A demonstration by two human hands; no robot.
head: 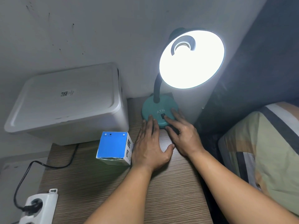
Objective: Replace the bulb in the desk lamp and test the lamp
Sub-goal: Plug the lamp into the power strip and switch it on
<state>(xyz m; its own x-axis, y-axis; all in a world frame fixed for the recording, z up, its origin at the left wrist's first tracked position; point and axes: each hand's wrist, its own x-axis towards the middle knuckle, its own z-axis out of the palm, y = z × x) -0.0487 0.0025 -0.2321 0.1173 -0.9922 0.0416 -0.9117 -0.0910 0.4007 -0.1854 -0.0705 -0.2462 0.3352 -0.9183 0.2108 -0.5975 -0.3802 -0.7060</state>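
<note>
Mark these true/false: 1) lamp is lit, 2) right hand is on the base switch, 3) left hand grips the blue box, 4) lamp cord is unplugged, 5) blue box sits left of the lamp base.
1) True: the lamp shade glows.
2) True: a right hand finger rests on the switch.
3) False: the left hand lies flat, fingertips on the lamp base; the blue box sits beside it.
4) False: a black plug is in the power strip.
5) True.
</note>
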